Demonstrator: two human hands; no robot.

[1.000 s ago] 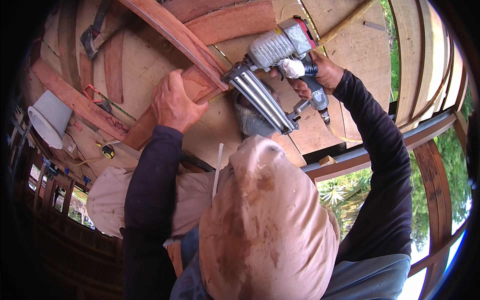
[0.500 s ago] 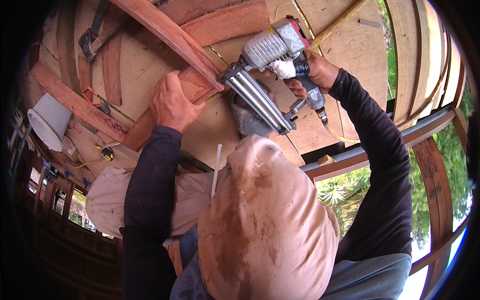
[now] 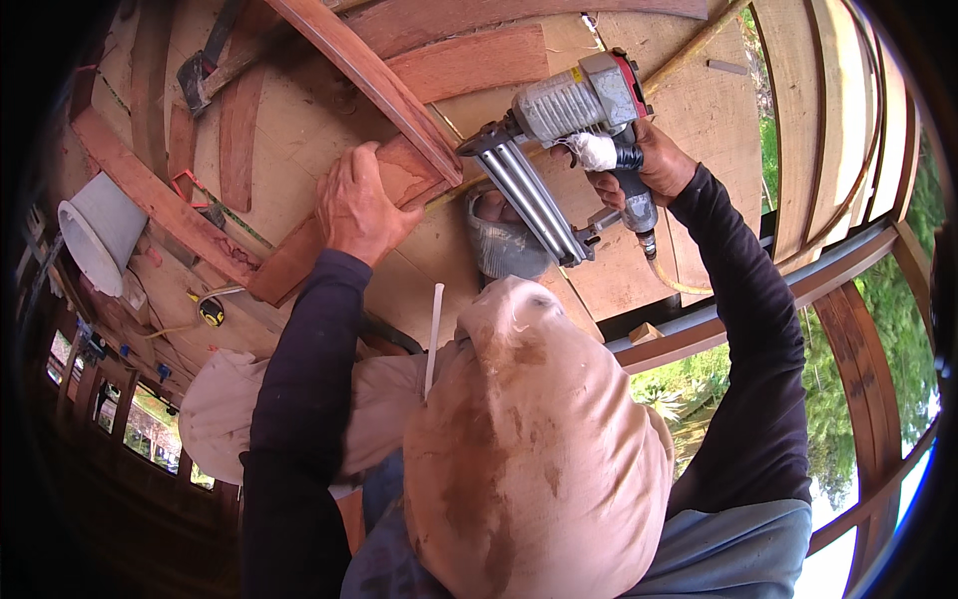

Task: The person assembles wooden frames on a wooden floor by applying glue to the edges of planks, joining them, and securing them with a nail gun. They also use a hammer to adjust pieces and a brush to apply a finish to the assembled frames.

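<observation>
My right hand point(image 3: 654, 165) grips the handle of a grey nail gun point(image 3: 564, 105), its fingers wrapped around it below a white wrapping. The gun's long silver magazine point(image 3: 529, 200) slants toward my knees. Its nose is close beside the end of a long reddish board point(image 3: 364, 75); whether they touch I cannot tell. My left hand point(image 3: 361, 210) is clamped over a shorter reddish board point(image 3: 404, 168) that meets the long one at a corner. The thumb lies on the near side, and the fingertips are hidden behind the wood.
A hose point(image 3: 689, 45) runs from the upper right. A hammer-like tool point(image 3: 205, 75), a white bucket point(image 3: 103, 230) and a tape measure point(image 3: 211, 309) lie at left. My shoe point(image 3: 504, 240) rests on the planks. Beyond a rail point(image 3: 679, 344), greenery shows at the right.
The whole view has shifted slightly. The nail gun has moved a little to the right, its nose slightly off the board's end. My left hand keeps its hold on the shorter board.
</observation>
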